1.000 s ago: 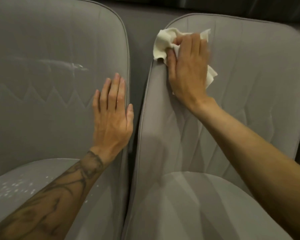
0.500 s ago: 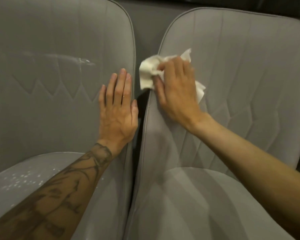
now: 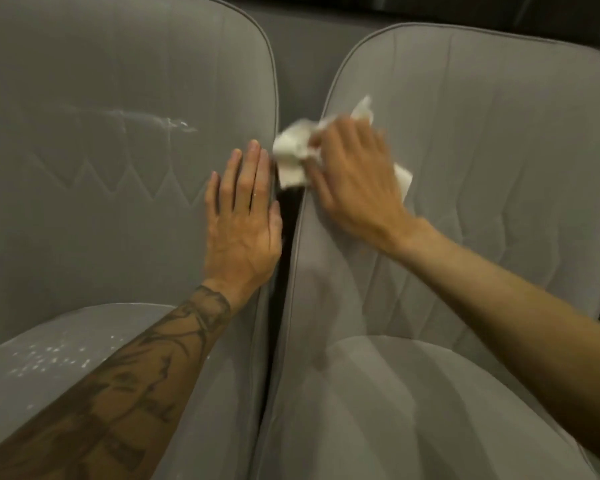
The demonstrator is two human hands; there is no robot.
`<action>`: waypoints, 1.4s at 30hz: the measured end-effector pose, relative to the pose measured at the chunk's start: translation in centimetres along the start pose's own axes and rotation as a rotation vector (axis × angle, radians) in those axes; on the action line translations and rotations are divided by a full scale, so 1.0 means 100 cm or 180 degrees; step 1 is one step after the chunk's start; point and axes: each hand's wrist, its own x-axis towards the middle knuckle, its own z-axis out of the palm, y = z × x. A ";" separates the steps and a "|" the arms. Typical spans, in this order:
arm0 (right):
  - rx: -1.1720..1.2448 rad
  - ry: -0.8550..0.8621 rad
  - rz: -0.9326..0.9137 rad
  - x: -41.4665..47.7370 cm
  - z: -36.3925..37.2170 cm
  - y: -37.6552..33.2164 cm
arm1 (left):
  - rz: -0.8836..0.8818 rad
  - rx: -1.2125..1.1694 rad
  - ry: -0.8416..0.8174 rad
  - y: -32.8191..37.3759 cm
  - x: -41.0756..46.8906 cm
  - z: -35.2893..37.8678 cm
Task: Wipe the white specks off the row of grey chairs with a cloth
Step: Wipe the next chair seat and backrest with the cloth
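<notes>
Right hand [image 3: 354, 181] grips cloth [image 3: 293, 157], wiping inner edge of right chair [image 3: 465, 168] | left hand [image 3: 243, 216] flat, fingers straight, on left chair [image 3: 118, 202] | next, likely: carry cloth across to left seat, where specks [image 3: 49, 358] lie.

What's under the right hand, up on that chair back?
A white cloth, bunched, pokes out on both sides of the right hand, against the right chair's back. The hand covers its middle, so what lies beneath cannot be seen.
</notes>
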 end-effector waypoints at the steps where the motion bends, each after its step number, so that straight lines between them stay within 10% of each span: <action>1: -0.0102 0.0218 0.0166 0.016 0.002 0.006 | -0.0006 0.0009 -0.0013 -0.001 0.000 0.000; 4: 0.0102 0.0536 0.0717 0.012 0.010 -0.004 | -0.0023 0.0043 0.0022 0.000 -0.001 0.001; 11: 0.0564 -0.0614 0.0070 -0.142 0.014 -0.069 | -0.0048 0.0224 -0.0047 0.000 0.000 0.000; 18: 0.0578 0.0286 0.1107 -0.076 0.024 -0.040 | -0.0046 0.0076 -0.0066 0.000 -0.001 -0.001; 25: 0.0748 -0.0561 0.0262 -0.187 0.023 -0.084 | -0.0079 0.0158 -0.0157 0.000 0.000 -0.003; 31: 0.0606 0.0000 0.1273 -0.125 0.033 -0.081 | 0.0021 0.0380 -0.0461 0.000 0.000 -0.013; 42: 0.1264 -0.2077 0.0942 -0.237 -0.002 -0.125 | -0.0147 -0.0026 -0.1905 -0.017 -0.162 -0.112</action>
